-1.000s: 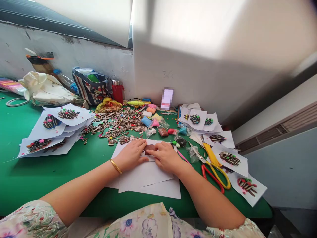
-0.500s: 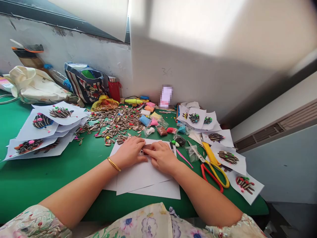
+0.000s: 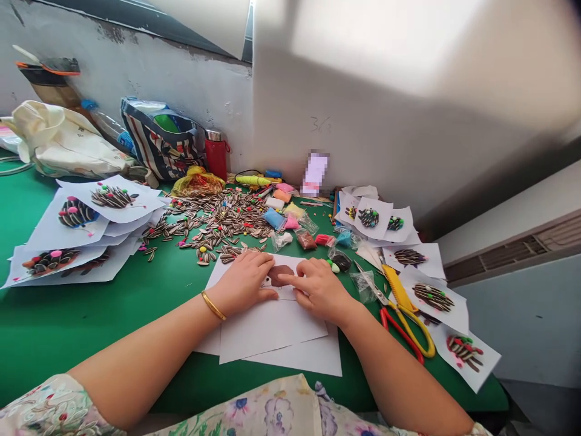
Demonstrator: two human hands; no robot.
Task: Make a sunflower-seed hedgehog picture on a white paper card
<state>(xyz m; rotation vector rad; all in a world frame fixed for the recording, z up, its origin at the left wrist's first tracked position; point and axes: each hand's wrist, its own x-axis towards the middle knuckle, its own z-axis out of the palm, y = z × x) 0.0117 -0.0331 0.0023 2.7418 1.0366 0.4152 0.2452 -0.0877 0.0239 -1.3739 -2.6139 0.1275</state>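
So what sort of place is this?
Probably a craft workspace: there's a big heap of striped seeds, a pair of scissors, and seed pictures on white paper.

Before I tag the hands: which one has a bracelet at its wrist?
The left hand, with a gold bracelet at its wrist; the right hand has a bare wrist.

The left hand point(image 3: 249, 277) lies flat on white paper point(image 3: 272, 332) beside a brown patch point(image 3: 281, 274), which the right hand's point(image 3: 321, 292) extended index finger touches. Beyond, striped seeds point(image 3: 233, 212) spread over the green table point(image 3: 149, 315) near a red bottle point(image 3: 216, 158). Open scissors point(image 3: 388, 301) lie rightward, beside seed-decorated sheets point(image 3: 433, 297).
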